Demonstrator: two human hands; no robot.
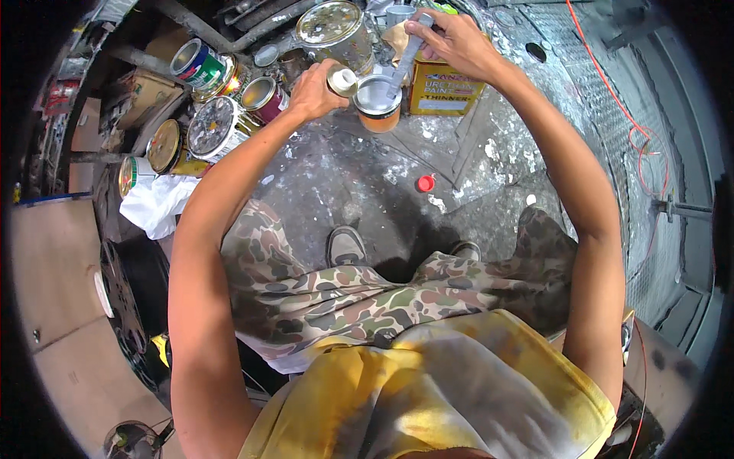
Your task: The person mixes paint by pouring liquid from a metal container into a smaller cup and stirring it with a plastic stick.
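Left hand [310, 93] grips small tin [342, 79] tilted over orange can [378, 103] to pour; right hand [451, 42] clenches stirring stick [405, 61] dipped inside to mix.

Paint workshop — paint cans [216, 126], splattered floor [359, 183]

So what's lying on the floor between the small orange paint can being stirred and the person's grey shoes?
In the head view, only a small red round cap lies on the paint-splattered grey floor between the orange can and the shoes.

Paint-spattered grey floor [359, 176] — cans [214, 126] piled at left, metal mesh [596, 99] w/ orange cable [612, 92] at right.
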